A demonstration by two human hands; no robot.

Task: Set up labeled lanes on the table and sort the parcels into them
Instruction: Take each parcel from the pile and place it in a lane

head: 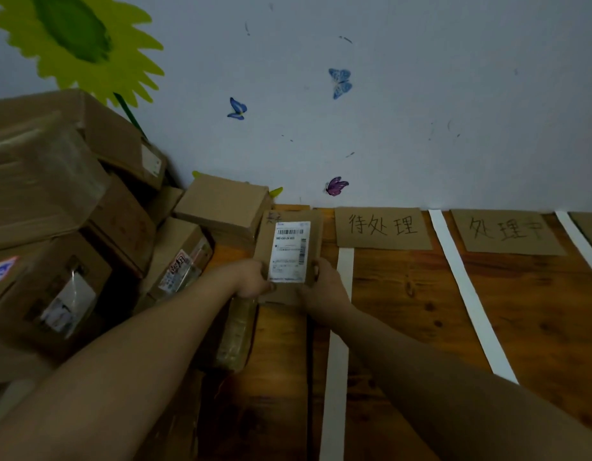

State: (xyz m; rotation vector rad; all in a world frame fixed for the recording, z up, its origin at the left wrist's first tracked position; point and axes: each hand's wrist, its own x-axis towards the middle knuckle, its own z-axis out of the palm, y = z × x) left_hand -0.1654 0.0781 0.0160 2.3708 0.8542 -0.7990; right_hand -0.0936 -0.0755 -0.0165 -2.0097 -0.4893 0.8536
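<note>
A small flat cardboard parcel (289, 251) with a white barcode label is held upright over the wooden table (404, 311). My left hand (251, 279) grips its lower left edge and my right hand (324, 284) grips its lower right edge. White tape strips (467, 294) mark lanes on the table. Handwritten cardboard lane signs lie against the wall: one (382, 227) right of the parcel, another (507, 231) further right. A third sign (587, 224) is cut off at the right edge.
A heap of brown cardboard parcels (71, 244) fills the left side, stacked against the wall. A taped flat package (236, 331) lies under my left wrist. Butterfly stickers and a green flower decorate the wall behind.
</note>
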